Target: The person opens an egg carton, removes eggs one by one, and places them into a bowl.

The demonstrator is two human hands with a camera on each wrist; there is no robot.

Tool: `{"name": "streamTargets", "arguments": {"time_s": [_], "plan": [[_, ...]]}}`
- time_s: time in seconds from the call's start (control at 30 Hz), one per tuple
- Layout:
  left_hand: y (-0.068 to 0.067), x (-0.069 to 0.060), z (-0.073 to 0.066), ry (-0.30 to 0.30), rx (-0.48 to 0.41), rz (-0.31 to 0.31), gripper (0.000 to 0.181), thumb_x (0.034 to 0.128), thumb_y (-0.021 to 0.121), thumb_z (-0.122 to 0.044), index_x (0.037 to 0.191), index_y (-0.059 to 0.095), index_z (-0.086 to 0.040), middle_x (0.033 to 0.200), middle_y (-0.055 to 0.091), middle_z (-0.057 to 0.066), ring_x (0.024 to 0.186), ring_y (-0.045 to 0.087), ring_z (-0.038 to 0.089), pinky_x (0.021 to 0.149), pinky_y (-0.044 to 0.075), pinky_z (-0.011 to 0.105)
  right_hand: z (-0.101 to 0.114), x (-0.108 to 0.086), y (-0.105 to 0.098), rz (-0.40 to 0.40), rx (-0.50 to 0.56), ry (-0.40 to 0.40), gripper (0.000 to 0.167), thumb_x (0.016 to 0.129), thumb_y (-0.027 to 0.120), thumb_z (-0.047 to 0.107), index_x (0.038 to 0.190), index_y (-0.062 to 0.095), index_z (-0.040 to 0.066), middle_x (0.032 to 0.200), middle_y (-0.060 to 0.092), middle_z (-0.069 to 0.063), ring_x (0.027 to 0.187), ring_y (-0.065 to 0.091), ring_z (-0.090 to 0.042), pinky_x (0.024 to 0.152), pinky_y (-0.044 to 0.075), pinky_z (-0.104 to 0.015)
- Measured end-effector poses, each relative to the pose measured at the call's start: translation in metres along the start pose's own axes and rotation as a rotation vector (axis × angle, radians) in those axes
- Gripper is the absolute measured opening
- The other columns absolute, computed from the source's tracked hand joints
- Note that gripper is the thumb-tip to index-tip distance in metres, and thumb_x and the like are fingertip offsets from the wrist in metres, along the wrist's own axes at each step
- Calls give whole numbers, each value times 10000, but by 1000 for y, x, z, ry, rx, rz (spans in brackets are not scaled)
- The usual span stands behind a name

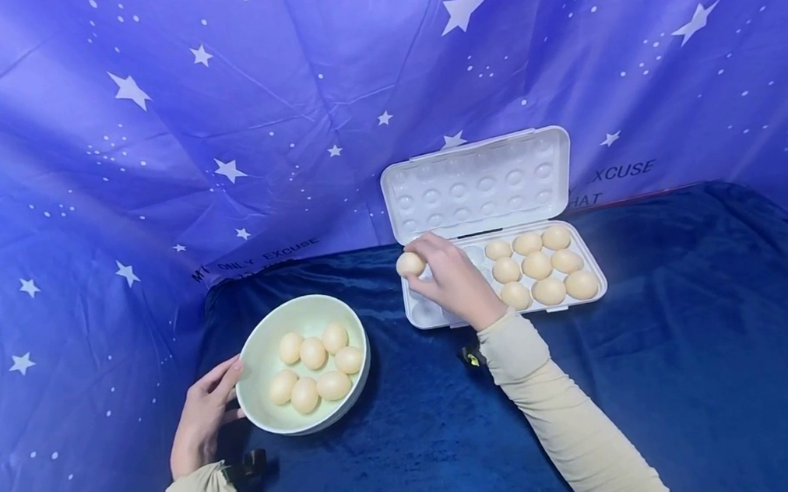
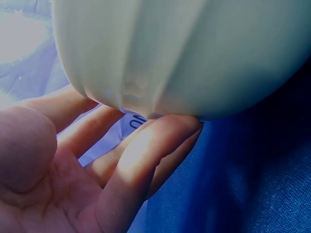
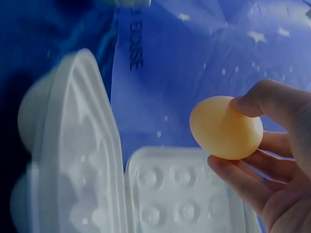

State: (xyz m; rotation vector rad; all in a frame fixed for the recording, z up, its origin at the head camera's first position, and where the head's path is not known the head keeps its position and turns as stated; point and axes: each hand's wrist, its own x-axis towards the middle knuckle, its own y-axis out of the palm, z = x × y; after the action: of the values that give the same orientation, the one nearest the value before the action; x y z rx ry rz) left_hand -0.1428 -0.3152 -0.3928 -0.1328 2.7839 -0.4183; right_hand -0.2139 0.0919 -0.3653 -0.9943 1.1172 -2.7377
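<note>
My right hand (image 1: 456, 279) pinches an egg (image 3: 226, 127) between thumb and fingertips, above the left end of an open white egg carton (image 1: 593, 268). Several eggs (image 1: 536, 265) sit in rows in the carton's right part, and bare cups show at its left under the hand. At the left, a pale green bowl (image 1: 257, 367) holds several more eggs (image 1: 313, 353). My left hand (image 1: 201, 419) grips the bowl's left side at the rim. In the left wrist view, its fingers (image 2: 141, 155) touch the bowl's underside.
The carton's dimpled lid (image 1: 476, 184) stands raised against the blue star-print curtain (image 1: 324, 88) behind. Dark blue cloth (image 1: 410, 432) covers the table. Another curtain side (image 1: 44, 347) hangs close to the left arm.
</note>
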Motion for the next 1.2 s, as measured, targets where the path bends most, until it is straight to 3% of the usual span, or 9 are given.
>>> {"name": "streamTargets", "arguments": {"time_s": [0.53, 0.77, 0.97, 1.2], "plan": [[1, 1, -1, 4, -1, -2, 683, 979, 609, -433, 1470, 434, 8, 955, 650, -236, 846, 686, 10, 698, 614, 320, 42, -5, 19, 79, -8, -164, 296, 838, 732, 147, 1127, 715, 83, 1086, 633, -59, 971, 613, -205, 853, 543, -347], [0, 0, 0, 2, 10, -7, 682, 983, 603, -429, 1476, 426, 9, 956, 651, -231, 836, 685, 4, 683, 612, 311, 56, -9, 32, 162, -8, -257, 289, 876, 710, 150, 1159, 716, 96, 1109, 620, -38, 1007, 572, -166, 853, 526, -296], [-1, 1, 2, -14, -1, -10, 641, 993, 598, -401, 1476, 435, -13, 939, 656, -236, 826, 685, 9, 673, 610, 302, 65, -14, 43, 258, 25, -297, 320, 872, 665, 141, 1182, 710, 79, 1124, 610, -43, 1017, 559, -159, 879, 509, -271], [-1, 2, 1, -26, -4, -5, 641, 1000, 590, -388, 1491, 413, -15, 952, 652, -236, 834, 685, 9, 683, 612, 307, 68, -20, 54, 324, -26, -331, 311, 870, 665, 150, 1173, 714, 104, 1117, 613, -49, 978, 546, -157, 854, 506, -250]]}}
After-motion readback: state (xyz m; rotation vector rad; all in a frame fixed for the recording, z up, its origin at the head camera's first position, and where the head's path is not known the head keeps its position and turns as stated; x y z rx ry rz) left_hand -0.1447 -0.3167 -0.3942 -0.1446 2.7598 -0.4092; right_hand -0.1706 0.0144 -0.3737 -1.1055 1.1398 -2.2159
